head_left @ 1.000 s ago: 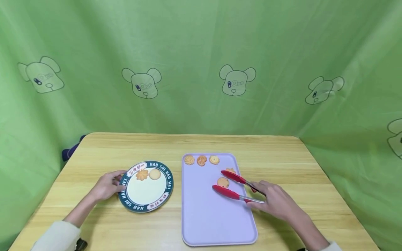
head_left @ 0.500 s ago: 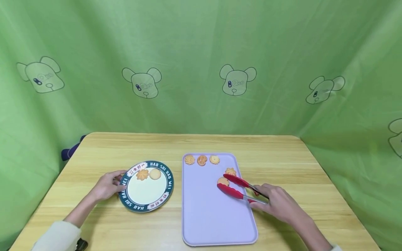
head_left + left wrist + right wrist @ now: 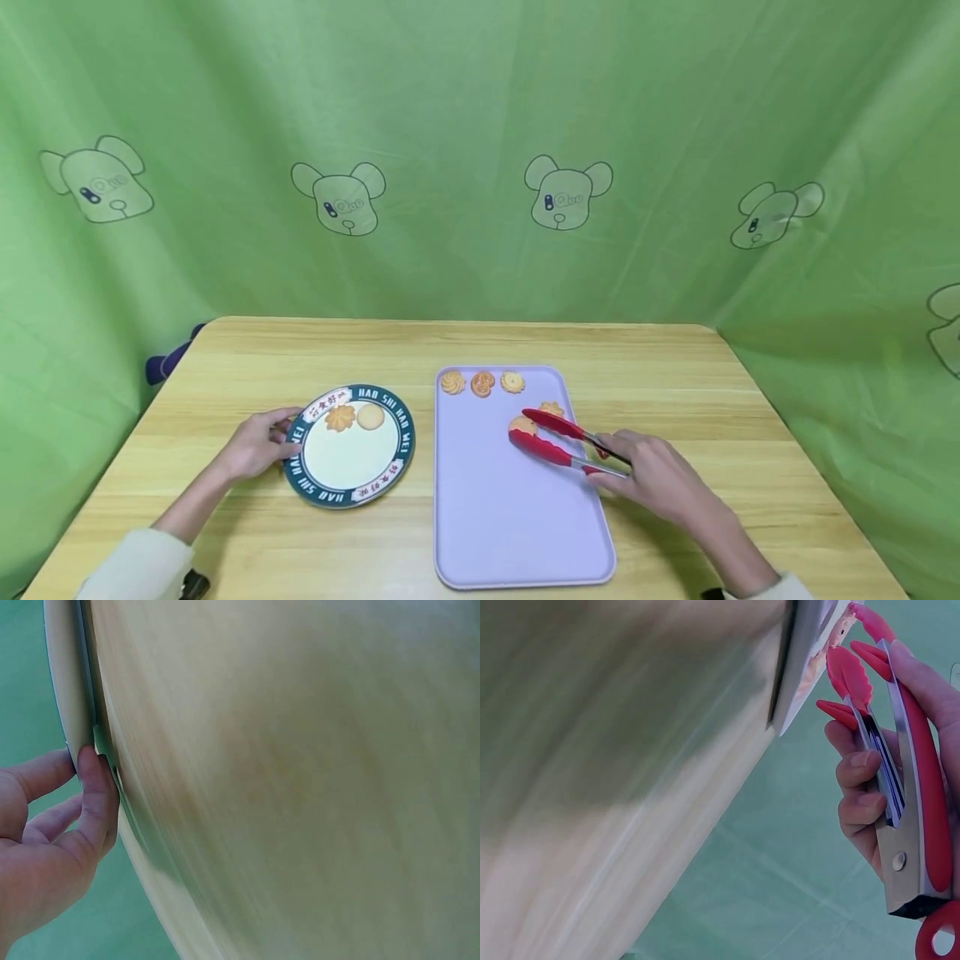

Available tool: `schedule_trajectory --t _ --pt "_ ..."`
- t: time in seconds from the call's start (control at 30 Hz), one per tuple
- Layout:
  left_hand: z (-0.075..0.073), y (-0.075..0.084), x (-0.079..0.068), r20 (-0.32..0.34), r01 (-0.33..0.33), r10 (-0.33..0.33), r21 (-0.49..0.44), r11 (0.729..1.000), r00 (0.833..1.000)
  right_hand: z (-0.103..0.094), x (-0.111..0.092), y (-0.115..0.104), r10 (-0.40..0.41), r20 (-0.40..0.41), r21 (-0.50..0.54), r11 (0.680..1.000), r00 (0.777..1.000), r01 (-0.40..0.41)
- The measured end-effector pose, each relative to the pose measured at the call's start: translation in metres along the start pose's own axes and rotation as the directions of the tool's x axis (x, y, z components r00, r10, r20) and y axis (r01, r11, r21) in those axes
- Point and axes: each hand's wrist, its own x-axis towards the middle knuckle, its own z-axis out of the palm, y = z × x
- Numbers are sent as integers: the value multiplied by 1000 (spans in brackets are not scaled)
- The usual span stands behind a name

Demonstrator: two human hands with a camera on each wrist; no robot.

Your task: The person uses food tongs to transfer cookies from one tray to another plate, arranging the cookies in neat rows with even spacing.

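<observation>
My left hand (image 3: 255, 443) pinches the left rim of a round plate (image 3: 347, 498) with a dark green lettered border; in the left wrist view, the fingers (image 3: 97, 799) lie at the rim's edge. A flower-shaped cookie (image 3: 340, 418) and a round cookie (image 3: 370, 417) are on this plate. Red-tipped metal tongs (image 3: 896, 787) are gripped in my right hand (image 3: 651, 473). Their red tips stand either side of a round cookie (image 3: 522, 425) over the lilac tray (image 3: 517, 517); the lower tip partly hides it. A flower-shaped cookie (image 3: 552, 408) sits just behind the upper tip.
Along the tray's far edge lie a swirl cookie (image 3: 452, 382), a pretzel-shaped cookie (image 3: 482, 383) and a scalloped cookie (image 3: 513, 382). The wooden table (image 3: 337, 350) ends at a green curtain (image 3: 450, 275). A dark purple object (image 3: 168, 362) shows past the left table edge.
Between the tong tips, the round cookie has shifted a little left on the tray. The tongs went slightly right, then back left with it. My left hand and the plate stay put.
</observation>
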Motion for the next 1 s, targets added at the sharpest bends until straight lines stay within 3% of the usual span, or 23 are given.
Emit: schedule_trajectory --t 0.47,1.0 --pt "3 -6 -2 5 1 -1 -13 1000 1000 14 46 -45 -163 -57 20 986 985 164" --pt "1 -2 0 5 -14 14 -60 998 1000 26 104 -129 -291 0 22 956 957 291"
